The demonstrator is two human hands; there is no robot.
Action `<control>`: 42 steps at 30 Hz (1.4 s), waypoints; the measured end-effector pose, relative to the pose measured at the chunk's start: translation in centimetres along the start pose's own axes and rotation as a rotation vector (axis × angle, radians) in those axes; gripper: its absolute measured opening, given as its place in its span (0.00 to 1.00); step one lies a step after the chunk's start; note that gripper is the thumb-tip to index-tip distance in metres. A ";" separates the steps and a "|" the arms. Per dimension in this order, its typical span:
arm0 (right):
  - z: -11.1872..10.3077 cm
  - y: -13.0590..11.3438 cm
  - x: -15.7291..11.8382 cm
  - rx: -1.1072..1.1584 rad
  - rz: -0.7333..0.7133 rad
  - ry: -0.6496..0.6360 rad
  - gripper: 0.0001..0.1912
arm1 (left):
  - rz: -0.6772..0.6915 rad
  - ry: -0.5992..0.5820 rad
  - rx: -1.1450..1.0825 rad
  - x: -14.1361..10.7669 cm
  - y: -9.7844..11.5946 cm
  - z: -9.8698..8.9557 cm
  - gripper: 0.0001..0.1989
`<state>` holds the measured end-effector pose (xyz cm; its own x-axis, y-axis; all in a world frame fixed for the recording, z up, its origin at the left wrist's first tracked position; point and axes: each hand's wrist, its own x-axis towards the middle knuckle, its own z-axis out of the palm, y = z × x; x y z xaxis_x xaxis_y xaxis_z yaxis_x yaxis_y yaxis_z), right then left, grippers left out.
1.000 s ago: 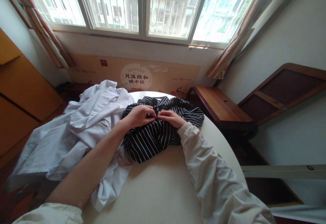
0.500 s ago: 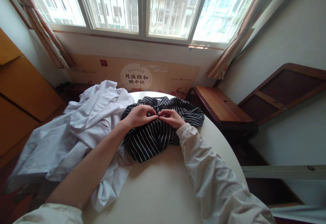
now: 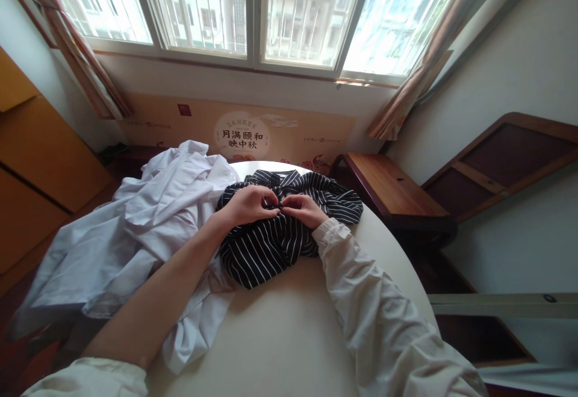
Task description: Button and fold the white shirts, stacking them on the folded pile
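A black shirt with white stripes (image 3: 259,252) lies bunched on the round white table (image 3: 289,331). My left hand (image 3: 253,204) pinches the shirt's cloth near its middle, thumb and fingertips pressed together. From the right, my right hand (image 3: 304,209) grips the same part of the cloth, its fingertips nearly touching those of my left hand. Whatever small detail lies between the fingertips is too tiny to make out. White cloth (image 3: 167,204) is heaped beside the shirt, on the left, and partly passes under my left forearm.
Beyond the table stands a printed beige panel (image 3: 180,129) below barred windows. A wooden side table (image 3: 392,186) is at the right, near a dark wooden panel (image 3: 497,156) by the wall. Orange cabinets (image 3: 40,162) are at the left, and the white cloth hangs over the table's left edge.
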<state>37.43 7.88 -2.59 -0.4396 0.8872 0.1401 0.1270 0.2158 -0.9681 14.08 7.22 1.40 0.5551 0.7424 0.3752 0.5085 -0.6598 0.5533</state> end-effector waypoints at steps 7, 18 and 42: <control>-0.3 0.0 0.0 0.003 0.014 -0.018 0.26 | -0.027 0.004 0.005 -0.1 -0.3 0.5 0.09; -2.1 -0.5 -0.3 -0.282 0.001 -0.137 0.16 | -0.026 -0.104 -0.309 -0.1 -0.4 0.1 0.12; -12.2 -1.4 0.0 -1.021 0.136 0.406 0.23 | -0.158 0.130 0.272 1.1 0.8 -3.1 0.14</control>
<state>48.09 12.52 1.29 -0.0654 0.9565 0.2843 0.9079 0.1753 -0.3807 13.12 7.88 4.55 0.3757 0.8348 0.4025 0.7481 -0.5295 0.3999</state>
